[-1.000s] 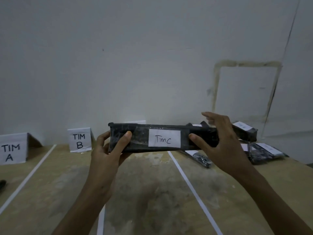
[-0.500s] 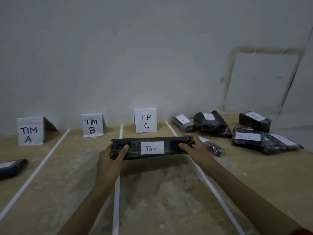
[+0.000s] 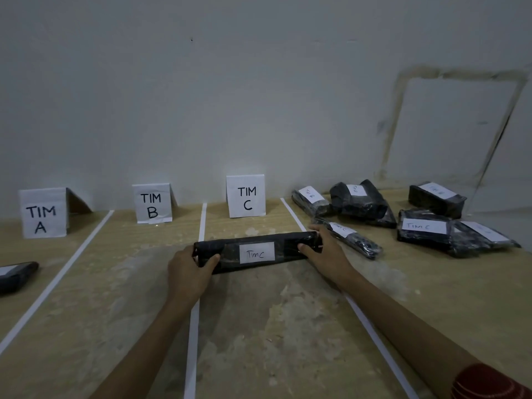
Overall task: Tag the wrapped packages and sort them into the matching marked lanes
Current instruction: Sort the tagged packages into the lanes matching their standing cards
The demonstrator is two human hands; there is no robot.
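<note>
Three paper signs stood along the wall on the counter (image 3: 115,283). Far left of the TIM C sign (image 3: 245,196), a dark package (image 3: 15,276) was cut off by the frame edge, its label unreadable. The TIM A sign (image 3: 43,213) and TIM B sign (image 3: 152,203) also stood left of it. Just in front of the TIM C sign, the long black package (image 3: 256,251) labelled "Tim C" spanned the lane between two white tape lines (image 3: 203,223); whether it touched the counter could not be told. The left hand (image 3: 187,269) gripped its left end, thumb on top, the other fingers hidden behind. The right hand (image 3: 326,254) clamped the right end likewise. Right of the TIM C sign lay a cluster of wrapped packages (image 3: 362,204), several labels too blurred to read.
</note>
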